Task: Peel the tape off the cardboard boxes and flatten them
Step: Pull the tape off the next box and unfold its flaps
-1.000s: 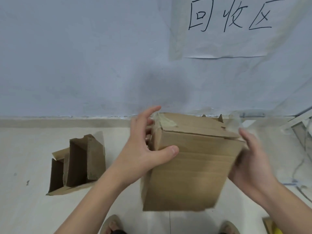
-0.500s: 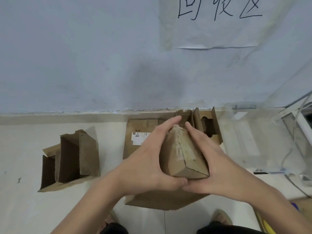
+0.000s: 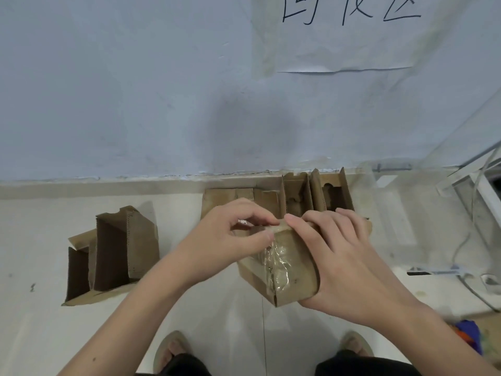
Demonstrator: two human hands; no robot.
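I hold a small brown cardboard box [image 3: 294, 275] in front of me above the floor, tilted with one end facing me. A strip of wrinkled clear tape [image 3: 275, 263] runs down that end over the seam. My right hand [image 3: 344, 264] grips the box from the right, fingers curled over its top edge. My left hand [image 3: 230, 240] pinches at the top left corner of the box, thumb and forefinger closed where the tape begins.
An opened cardboard box [image 3: 113, 253] lies on the pale floor at the left. More cardboard pieces [image 3: 314, 196] stand against the blue-grey wall behind my hands. A clear plastic container [image 3: 406, 213] and cables are at the right. My feet in sandals [image 3: 173, 351] show below.
The box has turned in my hands so its taped end faces me. My right hand shifted over the top and right side, and my left hand moved to pinch the top corner.
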